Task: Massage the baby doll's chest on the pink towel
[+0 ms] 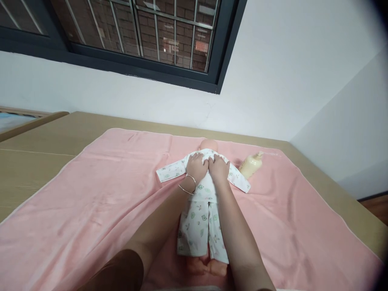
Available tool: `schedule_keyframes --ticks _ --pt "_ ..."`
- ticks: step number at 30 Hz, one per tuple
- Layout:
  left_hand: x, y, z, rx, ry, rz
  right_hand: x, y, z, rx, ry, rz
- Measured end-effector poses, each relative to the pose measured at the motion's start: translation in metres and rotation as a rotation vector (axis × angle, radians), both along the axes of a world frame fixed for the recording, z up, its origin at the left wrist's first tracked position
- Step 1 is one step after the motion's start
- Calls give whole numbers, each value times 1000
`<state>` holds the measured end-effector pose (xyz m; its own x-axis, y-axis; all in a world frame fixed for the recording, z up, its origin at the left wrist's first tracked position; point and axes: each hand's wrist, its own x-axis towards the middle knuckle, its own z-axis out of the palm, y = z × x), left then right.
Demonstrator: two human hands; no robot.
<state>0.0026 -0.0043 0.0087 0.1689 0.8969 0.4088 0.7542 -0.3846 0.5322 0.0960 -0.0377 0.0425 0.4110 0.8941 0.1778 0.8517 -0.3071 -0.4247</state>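
Note:
A baby doll (205, 190) in a white printed top and trousers lies on a pink blanket (127, 173), its head away from me and its sleeves spread to both sides. My left hand (197, 166), with a bracelet at the wrist, rests flat on the upper part of the doll's top. Beside it, my right hand (218, 166) lies flat on the same part, the two thumbs close together. Neither hand grips anything that I can see. The doll's feet (206, 266) show below the trouser legs, between my forearms.
A bottle of pale yellow liquid (251, 165) lies on the blanket to the right of the doll. Under the blanket is a wooden table top (91, 121). A white wall (257, 81) and a dark-framed window (169, 76) with bars stand behind it.

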Motion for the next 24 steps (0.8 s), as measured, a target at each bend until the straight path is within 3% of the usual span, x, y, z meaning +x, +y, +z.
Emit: schedule_keyframes --ticks 8,16,24 --pt "4 -12 7 -33 20 119 -4 -5 5 11 -76 -59" --pt "0 1 -1 -6 6 -27 2 3 -4 -25 54 50" --pt "1 -2 0 98 -16 24 1 0 0 54 -50 1"
